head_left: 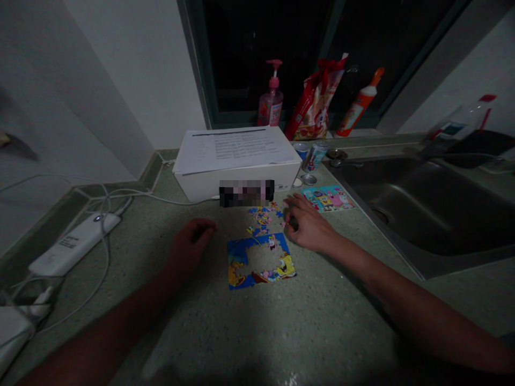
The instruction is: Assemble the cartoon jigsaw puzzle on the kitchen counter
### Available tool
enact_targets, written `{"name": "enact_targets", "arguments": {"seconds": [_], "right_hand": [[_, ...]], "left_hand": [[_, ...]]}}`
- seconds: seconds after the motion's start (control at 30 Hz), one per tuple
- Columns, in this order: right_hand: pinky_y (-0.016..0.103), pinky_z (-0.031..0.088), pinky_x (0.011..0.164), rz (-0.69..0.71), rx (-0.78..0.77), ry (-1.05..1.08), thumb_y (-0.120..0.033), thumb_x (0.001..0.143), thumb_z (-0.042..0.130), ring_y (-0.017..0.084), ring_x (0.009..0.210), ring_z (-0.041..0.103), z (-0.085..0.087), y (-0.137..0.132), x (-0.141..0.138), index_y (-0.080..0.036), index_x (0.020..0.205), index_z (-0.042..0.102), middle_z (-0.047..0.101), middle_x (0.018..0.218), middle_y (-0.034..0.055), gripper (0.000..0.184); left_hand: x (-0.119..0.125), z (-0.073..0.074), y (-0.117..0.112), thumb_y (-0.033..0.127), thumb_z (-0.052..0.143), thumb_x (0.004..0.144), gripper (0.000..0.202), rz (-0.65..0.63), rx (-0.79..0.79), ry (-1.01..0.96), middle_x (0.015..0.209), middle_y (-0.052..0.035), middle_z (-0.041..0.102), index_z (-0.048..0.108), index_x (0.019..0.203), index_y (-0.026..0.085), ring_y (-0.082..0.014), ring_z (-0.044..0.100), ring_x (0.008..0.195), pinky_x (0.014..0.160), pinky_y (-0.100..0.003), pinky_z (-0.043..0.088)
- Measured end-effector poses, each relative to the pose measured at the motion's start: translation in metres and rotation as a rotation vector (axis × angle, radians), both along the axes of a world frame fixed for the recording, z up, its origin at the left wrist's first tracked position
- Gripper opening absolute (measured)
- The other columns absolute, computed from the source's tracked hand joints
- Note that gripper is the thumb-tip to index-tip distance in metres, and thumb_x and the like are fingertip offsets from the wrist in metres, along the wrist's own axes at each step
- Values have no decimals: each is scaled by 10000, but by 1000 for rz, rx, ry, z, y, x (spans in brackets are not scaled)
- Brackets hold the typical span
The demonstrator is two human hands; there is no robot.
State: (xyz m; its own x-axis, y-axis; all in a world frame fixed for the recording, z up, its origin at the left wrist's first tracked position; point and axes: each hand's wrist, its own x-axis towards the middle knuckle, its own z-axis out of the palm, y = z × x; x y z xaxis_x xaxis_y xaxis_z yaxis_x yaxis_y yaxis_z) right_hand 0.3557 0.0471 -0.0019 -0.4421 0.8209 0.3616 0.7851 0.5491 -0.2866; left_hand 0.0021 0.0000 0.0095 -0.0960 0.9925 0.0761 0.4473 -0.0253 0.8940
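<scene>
A partly assembled cartoon jigsaw puzzle [237,249] lies on the counter; its outer ring is joined around a bare, uneven middle. Just behind it is a loose pile of puzzle pieces [263,217]. My right hand [309,222] is at the right side of the pile, thumb and forefinger pinched on what looks like a small puzzle piece [284,223], largely covered by the fingertips. To the left of the puzzle, my left hand [193,244] hovers or rests with its fingers curled in and nothing visible in them. Behind my right hand lies a colourful cartoon picture card [330,198].
A white box [237,182] with a printed sheet [241,147] on top stands behind the pieces. Cans [316,155] stand beside it. The metal sink [434,203] is at right. On the left are a white power strip [76,244] and cables. A pink pump bottle [271,102] stands by the window.
</scene>
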Motion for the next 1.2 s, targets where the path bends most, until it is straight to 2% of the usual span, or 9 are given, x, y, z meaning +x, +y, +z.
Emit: {"name": "enact_targets", "arguments": {"seconds": [0.17,0.3,0.5,0.77,0.97,1.2], "right_hand": [[703,423,1266,0,2,-4,-130,771,703,440,1500,511,2,-1,-1,-234,855,638,677,1409,199,149],[662,450,1240,21,36,-3,-115,782,693,426,1470,532,7,-5,-1,-238,880,628,690,1383,199,170],[570,520,1085,28,-1,-4,-122,867,646,361,1234,672,13,-13,1,-233,897,623,736,1261,171,117],[442,524,902,22,-109,-6,-104,885,626,292,955,686,15,-16,1,-225,898,634,741,955,95,123],[403,509,871,12,-140,1,-80,895,613,261,917,679,15,-12,1,-226,887,658,740,909,69,153],[417,506,865,-7,-141,2,-129,912,636,280,941,686,14,-12,-1,-220,963,706,757,946,95,126]], "left_hand": [[0,-1,1,501,654,837,286,10,-2,-6,992,-73,803,712,949,245,-295,750,990,977,-467,571],[1,1,1,492,647,833,275,-1,-1,1,981,-74,802,712,937,246,-293,753,975,955,-459,579],[1,-1,0,490,642,836,287,1,15,-12,977,-74,799,719,950,237,-294,755,974,947,-465,583],[-1,-2,0,475,643,848,268,-9,30,16,967,-66,801,716,948,238,-288,754,962,946,-466,581],[-1,-3,1,475,652,849,265,-7,52,3,968,-68,805,717,951,239,-285,758,961,963,-478,595],[-1,-5,0,478,645,854,274,-2,71,31,983,-74,805,723,960,238,-289,761,983,990,-492,590]]}}
